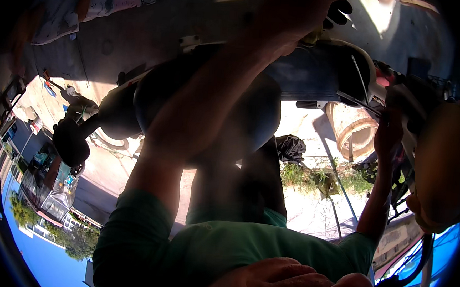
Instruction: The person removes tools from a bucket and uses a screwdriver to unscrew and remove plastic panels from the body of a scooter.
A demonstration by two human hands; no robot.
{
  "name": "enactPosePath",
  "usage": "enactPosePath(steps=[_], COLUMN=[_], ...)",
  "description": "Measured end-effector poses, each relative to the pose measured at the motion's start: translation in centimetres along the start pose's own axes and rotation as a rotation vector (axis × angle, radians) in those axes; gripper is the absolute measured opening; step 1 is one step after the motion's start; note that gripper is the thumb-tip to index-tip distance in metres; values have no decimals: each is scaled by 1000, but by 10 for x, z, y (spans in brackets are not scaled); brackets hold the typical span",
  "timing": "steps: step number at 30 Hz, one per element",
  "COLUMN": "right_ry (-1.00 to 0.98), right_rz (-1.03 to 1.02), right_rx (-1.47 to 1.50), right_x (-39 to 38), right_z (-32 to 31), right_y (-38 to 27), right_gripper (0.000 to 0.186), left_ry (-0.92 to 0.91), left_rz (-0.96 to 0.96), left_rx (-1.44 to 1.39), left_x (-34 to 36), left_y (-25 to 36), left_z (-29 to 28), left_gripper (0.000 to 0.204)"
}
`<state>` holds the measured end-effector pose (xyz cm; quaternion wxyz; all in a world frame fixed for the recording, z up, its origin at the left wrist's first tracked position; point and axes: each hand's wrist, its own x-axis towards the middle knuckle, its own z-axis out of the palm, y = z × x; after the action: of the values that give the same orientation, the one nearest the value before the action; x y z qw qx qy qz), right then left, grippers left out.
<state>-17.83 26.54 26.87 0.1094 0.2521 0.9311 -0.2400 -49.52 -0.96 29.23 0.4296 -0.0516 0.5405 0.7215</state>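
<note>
My left forearm crosses a dark rounded seat (pixel 258 119) of what looks like a motorbike. At the top edge, my left hand (pixel 317 9) is beside a dark metal part, its fingers shadowed and hard to make out. On the right, my right hand (pixel 389 129) is closed around a thin metal rod (pixel 359 100), beside the end of a long dark panel (pixel 316 75) with a pale rim. A second thin rod (pixel 359 72) slants across that panel.
A pale barrel (pixel 354 132), crumpled black material (pixel 290 150) and weeds (pixel 312 177) lie beyond. Dark vehicle parts (pixel 72 144) stand at left. A large tan shape (pixel 439 167) at the right edge is too blurred to identify.
</note>
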Motion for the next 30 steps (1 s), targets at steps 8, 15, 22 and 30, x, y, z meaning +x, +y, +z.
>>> enactPosePath(steps=[8,15,22,30], right_ry=[14,-25,-548,-467], right_rz=[285,764,987,770], right_rx=[-24,283,-283,1024], right_x=[-209,-275,-250,-131], right_z=[22,165,261,211], right_y=[18,145,226,62], right_gripper=[9,16,37,37], left_ry=[-70,-65,-30,-168], left_rz=[62,45,66,-5], left_rx=[-182,-152,-128,-259], left_x=[5,7,5,4], left_y=[-13,-15,-20,-21], left_z=[0,-2,-6,-2], left_gripper=[29,26,25,31])
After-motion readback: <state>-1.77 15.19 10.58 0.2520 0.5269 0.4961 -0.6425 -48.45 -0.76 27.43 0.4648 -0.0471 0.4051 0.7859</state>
